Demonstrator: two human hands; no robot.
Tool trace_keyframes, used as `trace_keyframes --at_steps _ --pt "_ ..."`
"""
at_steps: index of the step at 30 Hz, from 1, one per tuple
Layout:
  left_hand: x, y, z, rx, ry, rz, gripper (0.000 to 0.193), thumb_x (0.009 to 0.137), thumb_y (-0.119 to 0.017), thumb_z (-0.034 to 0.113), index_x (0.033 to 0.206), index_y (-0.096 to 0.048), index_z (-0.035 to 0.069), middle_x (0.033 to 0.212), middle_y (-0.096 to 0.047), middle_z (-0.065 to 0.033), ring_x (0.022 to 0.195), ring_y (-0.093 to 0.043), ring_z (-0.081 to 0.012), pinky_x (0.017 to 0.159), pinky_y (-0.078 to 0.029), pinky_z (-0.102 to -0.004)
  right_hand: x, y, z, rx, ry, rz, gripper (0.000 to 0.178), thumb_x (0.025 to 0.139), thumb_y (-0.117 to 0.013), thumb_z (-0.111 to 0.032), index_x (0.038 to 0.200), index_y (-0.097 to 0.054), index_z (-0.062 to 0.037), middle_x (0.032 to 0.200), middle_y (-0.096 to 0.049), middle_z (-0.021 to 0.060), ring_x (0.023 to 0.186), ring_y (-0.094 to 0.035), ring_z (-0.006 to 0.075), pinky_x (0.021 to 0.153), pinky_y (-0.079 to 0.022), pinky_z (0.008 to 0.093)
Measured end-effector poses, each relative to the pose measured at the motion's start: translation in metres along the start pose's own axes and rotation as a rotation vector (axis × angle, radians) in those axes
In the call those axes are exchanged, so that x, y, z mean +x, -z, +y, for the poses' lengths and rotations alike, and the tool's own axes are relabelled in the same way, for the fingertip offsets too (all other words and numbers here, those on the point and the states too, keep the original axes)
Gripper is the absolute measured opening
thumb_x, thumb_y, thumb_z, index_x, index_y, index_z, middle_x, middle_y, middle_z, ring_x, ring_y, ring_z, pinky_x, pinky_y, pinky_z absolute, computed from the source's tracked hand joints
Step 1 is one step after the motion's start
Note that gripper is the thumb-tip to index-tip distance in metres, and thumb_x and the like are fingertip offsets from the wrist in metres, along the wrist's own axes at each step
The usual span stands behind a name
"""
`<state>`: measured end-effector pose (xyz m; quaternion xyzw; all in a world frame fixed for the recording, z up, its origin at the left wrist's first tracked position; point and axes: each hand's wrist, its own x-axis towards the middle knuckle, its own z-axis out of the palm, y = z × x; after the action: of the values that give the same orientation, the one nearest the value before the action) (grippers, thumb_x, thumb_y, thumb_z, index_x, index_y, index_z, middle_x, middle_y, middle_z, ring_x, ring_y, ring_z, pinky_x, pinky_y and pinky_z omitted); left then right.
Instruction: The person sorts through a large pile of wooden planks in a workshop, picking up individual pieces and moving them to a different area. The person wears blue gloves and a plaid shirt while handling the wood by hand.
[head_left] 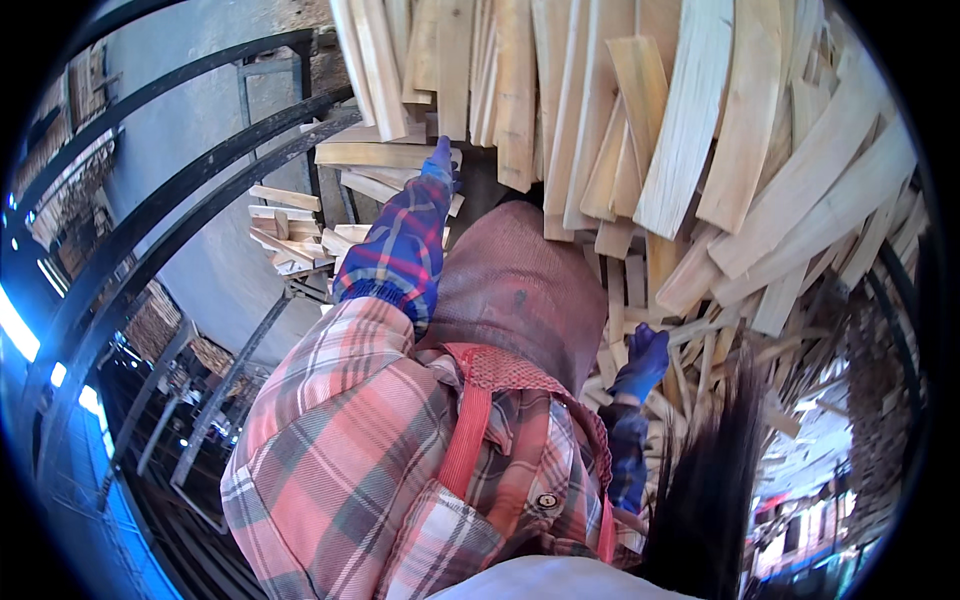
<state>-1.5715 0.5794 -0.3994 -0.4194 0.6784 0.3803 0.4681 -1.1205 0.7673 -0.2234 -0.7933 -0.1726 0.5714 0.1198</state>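
My left hand [440, 166], in a blue-purple glove, reaches forward to the ends of several pale wooden slats [375, 155] lying crosswise. Its fingers look stretched out and touch or nearly touch the wood; no firm grip shows. Lower on the right, my right hand [645, 362] wears a similar glove, its fingers curled closed beside loose wood strips [700, 360]. What it holds, if anything, I cannot make out. Ahead of both hands stands a thick stack of long wooden slats [515, 95]. A brown apron-like cloth [520, 285] covers my lap between my arms.
Black metal bars [180, 130] curve along the left side, with a grey surface [190, 180] behind them. A smaller pile of short wood pieces [285, 225] sits left of my left forearm. More slats [810, 220] fan out untidily at the right.
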Motion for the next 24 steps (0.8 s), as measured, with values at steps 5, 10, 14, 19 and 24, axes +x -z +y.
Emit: trace_keyframes --at_steps 5,10,14,19,24 --pt "-0.025 -0.065 -0.065 -0.361 0.131 -0.265 0.083 0.090 -0.027 0.070 0.146 -0.029 0.010 0.149 -0.031 -0.0180 0.137 -0.031 -0.0371 0.109 -0.028 -0.0562 0.064 -0.025 0.021 0.620 -0.409 0.234 0.073 0.086 -0.050 -0.064 0.136 -0.043 -0.0113 0.144 -0.041 0.0144 0.133 -0.039 0.0313 0.110 -0.031 0.0467" --pt "-0.034 -0.103 -0.133 -0.549 0.210 -0.447 0.088 0.085 -0.019 0.077 0.149 -0.026 0.017 0.151 -0.032 -0.0133 0.137 -0.032 -0.0371 0.110 -0.026 -0.0583 0.125 -0.066 0.035 -0.280 0.314 -0.240 0.069 0.084 -0.053 -0.058 0.134 -0.044 -0.0121 0.142 -0.044 0.0114 0.132 -0.039 0.0315 0.110 -0.029 0.0481" --pt "-0.074 -0.110 -0.145 -0.051 0.372 -0.478 0.091 0.084 -0.016 0.079 0.149 -0.026 0.017 0.152 -0.029 -0.0141 0.138 -0.029 -0.0388 0.110 -0.024 -0.0584 0.100 -0.079 0.038 -1.184 1.114 -0.222 0.068 0.083 -0.058 -0.054 0.136 -0.044 -0.0131 0.141 -0.045 0.0109 0.134 -0.036 0.0321 0.111 -0.028 0.0473" --pt "-0.060 -0.133 -0.138 -0.156 -0.030 -0.608 0.071 0.089 -0.037 0.064 0.143 -0.037 0.019 0.139 -0.050 -0.0076 0.127 -0.047 -0.0331 0.104 -0.037 -0.0554 0.062 -0.122 0.036 -1.261 1.104 -0.189 0.065 0.084 -0.056 -0.053 0.136 -0.048 -0.0138 0.138 -0.048 0.0128 0.129 -0.041 0.0346 0.110 -0.030 0.0468" --pt "-0.014 -0.116 -0.116 -0.023 -0.136 -0.461 0.061 0.089 -0.036 0.052 0.134 -0.044 0.012 0.129 -0.055 -0.0125 0.114 -0.055 -0.0376 0.093 -0.044 -0.0599 0.109 -0.180 0.061 -1.031 0.953 -0.197 0.054 0.091 -0.049 -0.043 0.136 -0.048 -0.0142 0.138 -0.048 0.0135 0.129 -0.042 0.0339 0.109 -0.033 0.0455"
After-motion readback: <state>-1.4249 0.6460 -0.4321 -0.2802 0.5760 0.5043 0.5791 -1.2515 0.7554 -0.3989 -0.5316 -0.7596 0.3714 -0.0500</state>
